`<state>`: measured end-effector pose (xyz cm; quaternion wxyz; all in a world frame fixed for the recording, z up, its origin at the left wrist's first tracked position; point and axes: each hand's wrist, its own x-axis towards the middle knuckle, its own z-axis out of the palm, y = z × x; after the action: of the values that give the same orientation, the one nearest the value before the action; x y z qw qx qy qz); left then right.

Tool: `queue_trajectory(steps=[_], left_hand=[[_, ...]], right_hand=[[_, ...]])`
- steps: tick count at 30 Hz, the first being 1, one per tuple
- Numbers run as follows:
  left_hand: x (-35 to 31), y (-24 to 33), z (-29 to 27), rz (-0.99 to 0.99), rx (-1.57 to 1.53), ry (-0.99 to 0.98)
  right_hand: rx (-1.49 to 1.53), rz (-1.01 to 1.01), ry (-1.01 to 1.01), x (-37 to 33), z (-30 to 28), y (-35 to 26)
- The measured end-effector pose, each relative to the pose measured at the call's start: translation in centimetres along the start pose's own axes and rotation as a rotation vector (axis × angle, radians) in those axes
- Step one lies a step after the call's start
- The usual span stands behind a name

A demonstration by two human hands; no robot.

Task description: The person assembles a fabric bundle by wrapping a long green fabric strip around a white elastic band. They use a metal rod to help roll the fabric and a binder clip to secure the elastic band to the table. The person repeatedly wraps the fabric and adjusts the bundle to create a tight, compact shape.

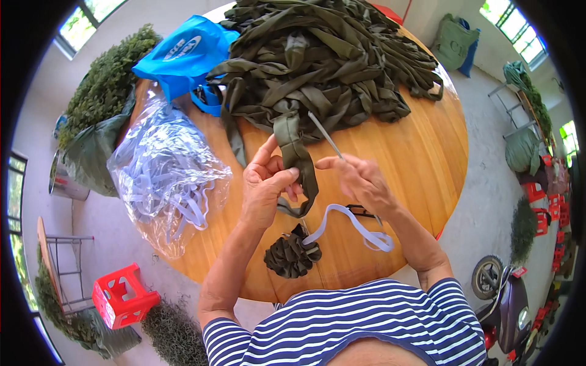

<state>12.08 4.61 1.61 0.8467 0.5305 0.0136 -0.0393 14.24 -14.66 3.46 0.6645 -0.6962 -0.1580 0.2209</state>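
My left hand (266, 183) pinches an olive-green fabric strip (295, 149) between thumb and fingers, and the strip's lower end loops down toward the table. In my right hand (361, 182) is a thin metal rod (325, 133), slanting up and left. Its tip lies beside the strip's upper part, close to the fabric pile; I cannot tell whether they touch. Below my hands sits a gathered olive fabric bunch (292, 255) with a white elastic band (342, 215) trailing from it to the right. A black-handled item (361, 211), partly hidden by my right forearm, lies beside the elastic.
A large pile of olive strips (329, 55) covers the far side of the round wooden table (421, 183). Left of it are a blue bag (189, 53) and a clear plastic bag of white elastic (162, 165). A red stool (125, 296) stands on the floor, lower left.
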Motion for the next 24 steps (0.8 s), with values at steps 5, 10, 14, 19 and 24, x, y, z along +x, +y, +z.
queue_trajectory(steps=[5,10,14,19,24], left_hand=[[0.3,0.1,-0.5,0.109,0.044,0.056],[0.4,0.1,-0.8,0.131,0.022,0.064],[0.5,0.2,-1.1,0.112,0.025,0.043],[0.4,0.2,-1.2,0.109,0.030,0.038],[0.4,0.2,-0.4,0.067,0.079,-0.018]], right_hand=[[-0.232,0.018,-0.131,-1.1,1.3,-0.3],[-0.258,0.037,-0.155,-0.9,1.5,-0.4],[-0.216,0.043,-0.111,-0.9,1.7,-0.7],[-0.184,0.121,-0.128,-1.0,1.4,-1.1],[-0.139,0.060,-0.066,-0.9,2.1,-0.4]])
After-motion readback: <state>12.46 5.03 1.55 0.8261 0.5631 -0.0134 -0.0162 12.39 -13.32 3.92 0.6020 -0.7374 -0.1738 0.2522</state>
